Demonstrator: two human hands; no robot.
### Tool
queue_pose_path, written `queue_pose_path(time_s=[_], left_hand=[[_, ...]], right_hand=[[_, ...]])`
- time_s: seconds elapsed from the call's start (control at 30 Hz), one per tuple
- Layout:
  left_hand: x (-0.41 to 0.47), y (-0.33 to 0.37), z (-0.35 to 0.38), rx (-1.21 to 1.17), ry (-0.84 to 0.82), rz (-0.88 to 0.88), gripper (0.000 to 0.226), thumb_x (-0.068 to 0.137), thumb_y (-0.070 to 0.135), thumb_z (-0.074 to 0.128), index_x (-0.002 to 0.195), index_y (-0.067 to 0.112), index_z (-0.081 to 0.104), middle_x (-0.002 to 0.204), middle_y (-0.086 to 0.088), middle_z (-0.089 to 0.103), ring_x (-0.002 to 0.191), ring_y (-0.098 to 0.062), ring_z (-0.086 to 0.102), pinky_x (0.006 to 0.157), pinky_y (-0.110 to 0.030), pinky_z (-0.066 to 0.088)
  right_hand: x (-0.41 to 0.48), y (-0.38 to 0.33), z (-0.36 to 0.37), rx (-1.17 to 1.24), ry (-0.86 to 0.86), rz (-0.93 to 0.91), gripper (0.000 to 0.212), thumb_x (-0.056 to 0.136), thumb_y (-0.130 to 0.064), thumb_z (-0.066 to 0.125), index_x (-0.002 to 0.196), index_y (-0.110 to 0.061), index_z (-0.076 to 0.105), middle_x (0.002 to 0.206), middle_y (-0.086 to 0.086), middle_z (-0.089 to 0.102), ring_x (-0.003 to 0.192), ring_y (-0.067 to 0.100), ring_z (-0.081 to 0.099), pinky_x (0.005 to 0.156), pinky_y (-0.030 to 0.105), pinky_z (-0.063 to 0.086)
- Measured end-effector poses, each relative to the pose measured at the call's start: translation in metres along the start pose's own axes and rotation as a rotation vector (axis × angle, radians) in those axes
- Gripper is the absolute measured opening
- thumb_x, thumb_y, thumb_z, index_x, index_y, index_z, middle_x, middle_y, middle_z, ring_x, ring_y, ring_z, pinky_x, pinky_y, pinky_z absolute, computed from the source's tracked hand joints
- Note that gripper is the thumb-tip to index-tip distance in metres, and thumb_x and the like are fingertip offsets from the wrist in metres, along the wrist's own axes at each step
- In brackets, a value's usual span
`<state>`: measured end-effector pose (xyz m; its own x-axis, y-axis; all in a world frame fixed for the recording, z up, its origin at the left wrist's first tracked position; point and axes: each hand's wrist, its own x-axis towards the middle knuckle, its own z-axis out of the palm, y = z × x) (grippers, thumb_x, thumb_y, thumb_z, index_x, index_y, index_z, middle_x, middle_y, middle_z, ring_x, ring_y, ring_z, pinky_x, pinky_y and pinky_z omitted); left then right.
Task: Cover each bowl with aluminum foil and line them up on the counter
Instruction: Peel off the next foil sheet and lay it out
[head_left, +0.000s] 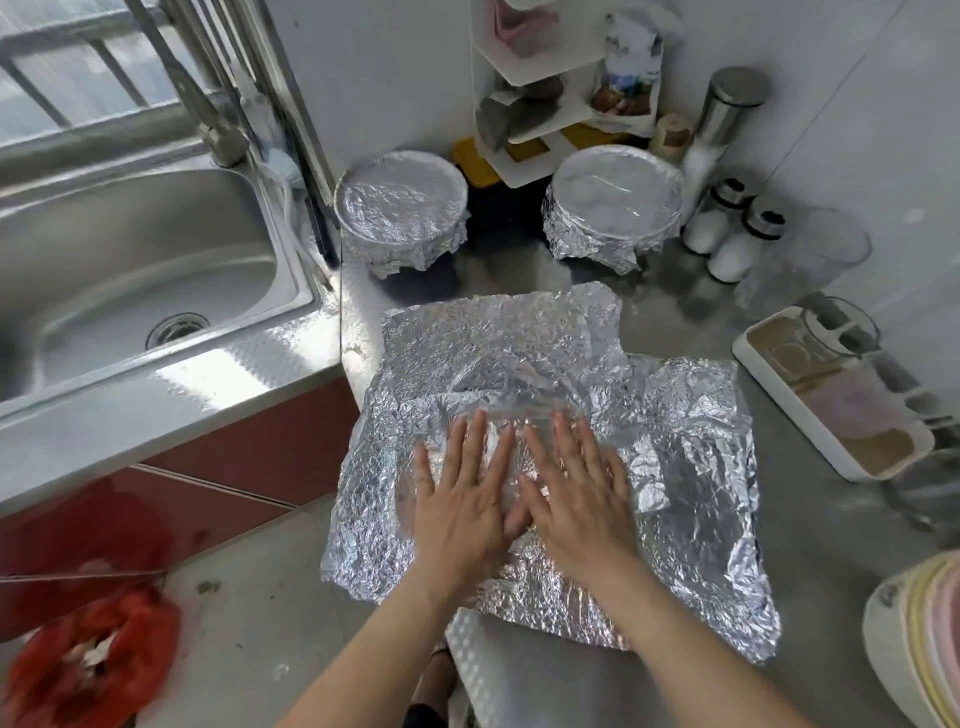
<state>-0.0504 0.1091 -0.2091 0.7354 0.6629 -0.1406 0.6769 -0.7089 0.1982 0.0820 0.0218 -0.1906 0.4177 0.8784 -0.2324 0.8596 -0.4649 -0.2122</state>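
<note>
Our left hand and right hand lie flat, fingers straight, pressing the foil sheet over a hidden bowl on the near counter. The left wrapped bowl and right wrapped bowl stand far back. Next we likely crimp the loose edges down.

Bare counter opens between left bowl and right bowl, behind the foil; shakers and tray block the right, sink bounds the left.
</note>
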Motion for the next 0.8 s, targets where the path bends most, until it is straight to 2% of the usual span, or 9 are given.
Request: queue_pose_path(time_s=[0.13, 0.23, 0.37, 0.47, 0.53, 0.63, 0.73, 0.8], left_hand=[[0.000, 0.000, 0.000, 0.019, -0.012, -0.018, 0.072, 0.095, 0.071, 0.004, 0.155, 0.032, -0.005, 0.163, -0.004, -0.016, 0.150, -0.022, -0.016, 0.115, -0.063, -0.004], [-0.002, -0.001, -0.004, 0.011, -0.013, -0.007, 0.072, 0.095, 0.071, 0.004, 0.155, 0.033, -0.009, 0.162, -0.003, -0.019, 0.149, -0.021, -0.019, 0.116, -0.061, -0.005], [-0.011, -0.013, -0.008, -0.006, -0.041, -0.008, 0.073, 0.096, 0.072, 0.013, 0.155, 0.035, -0.005, 0.163, -0.001, -0.014, 0.149, -0.019, -0.018, 0.117, -0.058, -0.003], [-0.027, -0.028, -0.012, -0.005, -0.050, -0.017, 0.077, 0.094, 0.075, 0.016, 0.154, 0.037, -0.013, 0.161, 0.001, -0.023, 0.146, -0.020, -0.026, 0.117, -0.059, -0.011], [-0.035, -0.036, -0.014, -0.005, -0.036, -0.095, 0.081, 0.092, 0.077, 0.018, 0.154, 0.036, -0.013, 0.161, 0.001, -0.024, 0.146, -0.022, -0.027, 0.115, -0.056, -0.011], [-0.044, -0.034, -0.025, -0.076, -0.030, -0.267, 0.088, 0.084, 0.082, 0.021, 0.155, 0.036, -0.004, 0.162, 0.001, -0.019, 0.149, -0.025, -0.011, 0.116, -0.055, 0.003], [-0.045, -0.027, -0.034, -0.203, -0.113, -0.393, 0.094, 0.083, 0.080, 0.037, 0.153, 0.037, -0.009, 0.161, 0.003, -0.022, 0.150, -0.023, -0.010, 0.117, -0.053, 0.001], [-0.042, -0.023, -0.041, -0.267, -0.088, -0.429, 0.098, 0.081, 0.075, 0.050, 0.154, 0.037, -0.003, 0.163, 0.003, -0.014, 0.150, -0.021, -0.006, 0.117, -0.052, 0.003]], right_hand=[[0.003, 0.001, 0.006, -0.063, 0.029, 0.007, 0.062, 0.093, -0.065, -0.008, 0.150, -0.041, -0.014, 0.159, -0.006, -0.024, 0.145, 0.015, -0.023, 0.116, 0.045, -0.008], [0.003, 0.001, 0.008, -0.057, 0.046, 0.009, 0.061, 0.095, -0.065, -0.001, 0.151, -0.041, -0.008, 0.161, -0.004, -0.015, 0.148, 0.018, -0.013, 0.116, 0.046, -0.003], [0.004, 0.004, 0.007, -0.076, 0.035, 0.012, 0.062, 0.095, -0.066, 0.002, 0.149, -0.042, -0.015, 0.160, -0.004, -0.019, 0.147, 0.018, -0.019, 0.117, 0.046, -0.004], [0.003, 0.000, 0.002, -0.080, -0.016, 0.006, 0.063, 0.095, -0.067, 0.002, 0.144, -0.043, -0.027, 0.156, -0.004, -0.032, 0.143, 0.017, -0.028, 0.117, 0.046, -0.009], [0.005, 0.000, -0.002, -0.074, -0.068, 0.007, 0.066, 0.093, -0.069, 0.003, 0.140, -0.043, -0.035, 0.151, -0.005, -0.041, 0.140, 0.016, -0.035, 0.116, 0.046, -0.013], [0.006, 0.000, -0.010, -0.076, -0.126, 0.008, 0.069, 0.090, -0.074, 0.003, 0.137, -0.044, -0.037, 0.147, -0.005, -0.046, 0.137, 0.017, -0.040, 0.116, 0.048, -0.014], [0.002, 0.002, -0.012, -0.069, -0.139, 0.006, 0.072, 0.088, -0.077, 0.003, 0.137, -0.044, -0.038, 0.145, -0.005, -0.049, 0.136, 0.018, -0.041, 0.116, 0.053, -0.011], [0.004, 0.002, -0.014, -0.069, -0.164, 0.005, 0.073, 0.086, -0.078, 0.002, 0.137, -0.044, -0.038, 0.143, -0.006, -0.051, 0.136, 0.018, -0.041, 0.116, 0.056, -0.007]])
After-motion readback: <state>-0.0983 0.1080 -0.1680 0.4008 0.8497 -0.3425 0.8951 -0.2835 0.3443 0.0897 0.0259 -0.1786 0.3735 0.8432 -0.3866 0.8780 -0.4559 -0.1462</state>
